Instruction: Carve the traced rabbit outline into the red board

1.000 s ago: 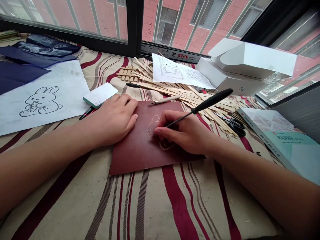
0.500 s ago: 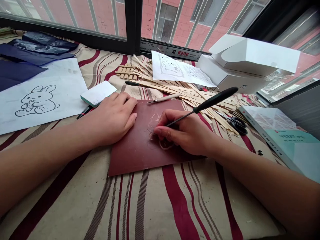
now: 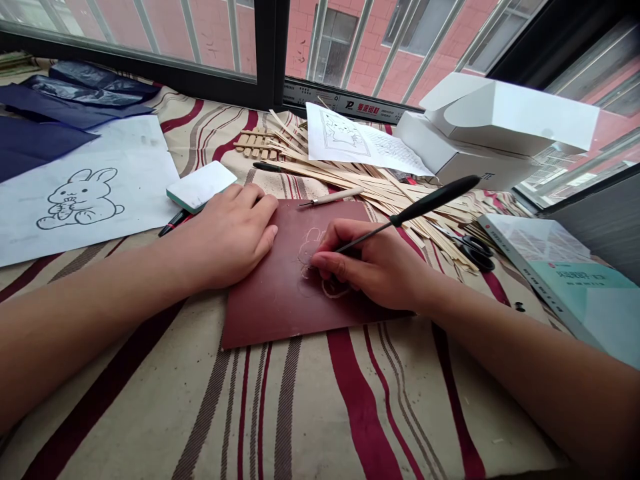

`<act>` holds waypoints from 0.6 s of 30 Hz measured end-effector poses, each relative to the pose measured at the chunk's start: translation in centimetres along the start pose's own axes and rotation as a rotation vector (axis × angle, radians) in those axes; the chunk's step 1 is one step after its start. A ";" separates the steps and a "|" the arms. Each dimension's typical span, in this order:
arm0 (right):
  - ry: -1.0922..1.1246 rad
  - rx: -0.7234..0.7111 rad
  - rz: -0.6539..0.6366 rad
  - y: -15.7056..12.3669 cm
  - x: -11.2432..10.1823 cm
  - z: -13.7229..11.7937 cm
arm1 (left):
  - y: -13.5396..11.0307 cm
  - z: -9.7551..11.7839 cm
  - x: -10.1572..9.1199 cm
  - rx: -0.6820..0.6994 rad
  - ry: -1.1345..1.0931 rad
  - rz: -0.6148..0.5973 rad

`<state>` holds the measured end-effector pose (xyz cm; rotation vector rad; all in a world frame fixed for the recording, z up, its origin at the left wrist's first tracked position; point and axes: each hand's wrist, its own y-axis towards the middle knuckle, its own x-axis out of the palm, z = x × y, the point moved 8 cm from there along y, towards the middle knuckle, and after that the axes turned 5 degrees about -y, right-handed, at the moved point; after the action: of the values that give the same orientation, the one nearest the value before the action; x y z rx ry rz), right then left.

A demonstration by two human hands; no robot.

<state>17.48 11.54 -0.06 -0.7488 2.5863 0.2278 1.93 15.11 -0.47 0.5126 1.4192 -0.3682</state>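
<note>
The right hand [image 3: 375, 263] grips one black tool [image 3: 434, 201] on the maroon board [image 3: 270, 293] (one rabbit outline [image 3: 311, 250] showing), while the open left hand [image 3: 225, 233] rests on its edge.

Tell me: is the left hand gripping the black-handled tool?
No, the left hand rests open on the dark red board; the right hand holds the black-handled tool.

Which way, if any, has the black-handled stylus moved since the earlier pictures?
Yes, slightly: the black-handled stylus has tilted rightward against the maroon board; the right hand barely shifted.
</note>
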 end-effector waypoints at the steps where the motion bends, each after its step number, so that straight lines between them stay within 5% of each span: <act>1: 0.000 0.000 -0.012 0.0 0.1 0.0 | 0.0 0.0 0.0 0.005 0.004 0.005; 18: -0.070 -0.059 -0.009 0.1 -0.2 -0.5 | 0.0 -0.2 0.1 0.007 0.006 0.022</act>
<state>17.38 11.58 0.48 -0.7594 2.5189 0.3237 1.81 15.23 -0.59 0.5352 1.4177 -0.3543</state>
